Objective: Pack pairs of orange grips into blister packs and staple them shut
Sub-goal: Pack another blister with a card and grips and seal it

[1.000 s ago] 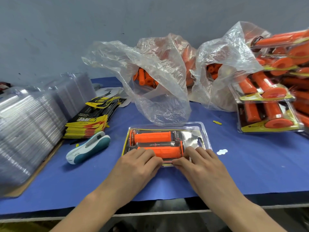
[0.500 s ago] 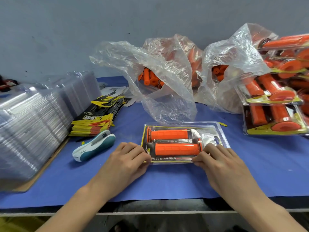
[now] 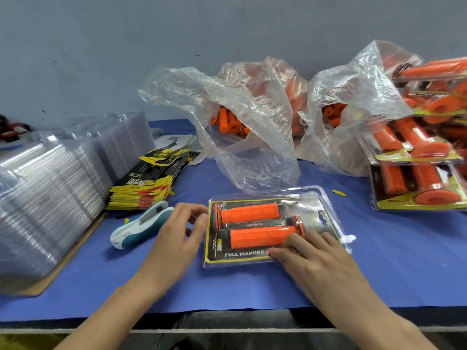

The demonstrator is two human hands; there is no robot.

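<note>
Your left hand [image 3: 177,231] has come off the blister pack [image 3: 240,253], loosely curled and empty, near the stapler [image 3: 141,227]. Your right hand [image 3: 310,256], fingers flat, pins the closed pack to the table [image 3: 404,261]. Stapling likely follows.

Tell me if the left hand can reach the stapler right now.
Probably yes: the stapler lies uncovered on the blue cloth just beside the left hand, with nothing between them.

Near-right corner of blister pack [image 3: 313,208] under right hand [image 3: 310,258]; card [image 3: 214,257] print after "FULL DIAMOND" hidden. Left edge cuts blurred shell stack [image 3: 38,198]; right edge cuts finished packs [image 3: 394,198].
</note>
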